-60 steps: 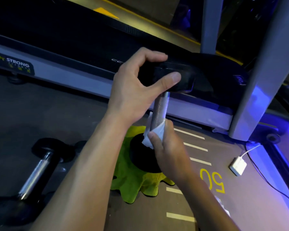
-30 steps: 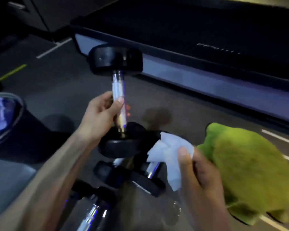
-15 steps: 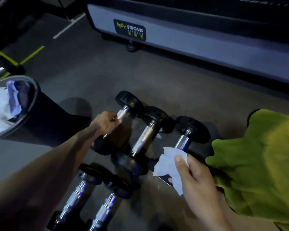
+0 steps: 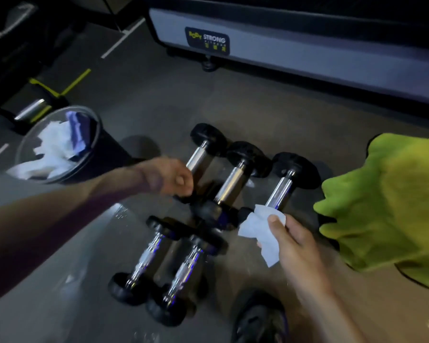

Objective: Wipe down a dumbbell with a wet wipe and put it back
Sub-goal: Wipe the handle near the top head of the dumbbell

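Three black-headed dumbbells with chrome handles lie side by side on the grey floor. My left hand [image 4: 175, 179], blurred, has its fingers curled around the lower end of the handle of the leftmost dumbbell [image 4: 199, 157], which lies flat beside the middle dumbbell [image 4: 233, 180] and the right dumbbell [image 4: 281, 190]. My right hand [image 4: 292, 243] pinches a crumpled white wet wipe [image 4: 259, 225] just above the near end of the right dumbbell, without touching it.
Two more dumbbells [image 4: 144, 262] [image 4: 185, 269] lie closer to me. A bin [image 4: 94, 154] with used wipes stands at the left. A green towel [image 4: 386, 206] lies at the right. A treadmill base [image 4: 307, 60] runs across the back. A dark shoe [image 4: 258, 318] is at the bottom.
My left hand carried the dumbbell down from upright and laid it on the floor as the leftmost of the row. My right hand came off it and kept hold of the wipe.
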`<action>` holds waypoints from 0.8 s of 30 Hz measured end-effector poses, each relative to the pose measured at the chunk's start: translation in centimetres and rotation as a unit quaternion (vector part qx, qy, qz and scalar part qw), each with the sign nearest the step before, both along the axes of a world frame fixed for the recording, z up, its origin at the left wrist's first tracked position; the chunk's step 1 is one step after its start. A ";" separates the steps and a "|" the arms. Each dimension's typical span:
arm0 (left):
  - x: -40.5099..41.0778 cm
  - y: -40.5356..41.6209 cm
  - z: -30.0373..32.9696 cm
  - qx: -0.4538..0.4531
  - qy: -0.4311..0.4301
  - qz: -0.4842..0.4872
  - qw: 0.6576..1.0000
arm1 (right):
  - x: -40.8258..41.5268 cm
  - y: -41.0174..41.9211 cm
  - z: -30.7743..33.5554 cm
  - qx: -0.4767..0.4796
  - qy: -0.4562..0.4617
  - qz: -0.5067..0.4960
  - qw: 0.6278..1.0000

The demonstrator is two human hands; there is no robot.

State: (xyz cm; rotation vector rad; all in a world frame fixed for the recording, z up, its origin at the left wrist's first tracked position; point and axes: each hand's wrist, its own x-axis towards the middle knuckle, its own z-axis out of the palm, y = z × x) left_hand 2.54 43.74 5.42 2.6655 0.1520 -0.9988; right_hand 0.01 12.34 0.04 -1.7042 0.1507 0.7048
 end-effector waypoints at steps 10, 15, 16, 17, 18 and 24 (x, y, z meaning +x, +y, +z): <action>-14.8 -4.3 -12.5 -0.104 0.017 0.296 0.949 | -8.1 -3.3 0.3 -0.008 0.034 0.053 0.998; -15.6 -6.2 -17.1 -0.185 -0.005 0.402 0.896 | -9.5 -5.3 -1.9 -0.059 -0.052 0.111 0.991; -15.6 -6.8 -17.5 -0.206 -0.010 0.420 0.884 | -9.5 -5.5 -2.0 -0.065 -0.067 0.115 0.989; -15.7 -7.3 -17.6 -0.223 -0.015 0.433 0.873 | -9.5 -5.8 -2.0 -0.073 -0.082 0.120 0.987; -16.0 -7.8 -17.3 -0.236 -0.027 0.441 0.866 | -9.4 -6.0 -1.8 -0.077 -0.100 0.125 0.984; -16.6 -10.9 -13.2 -0.297 -0.145 0.416 0.848 | -5.9 -8.9 2.7 -0.125 -0.211 0.178 0.953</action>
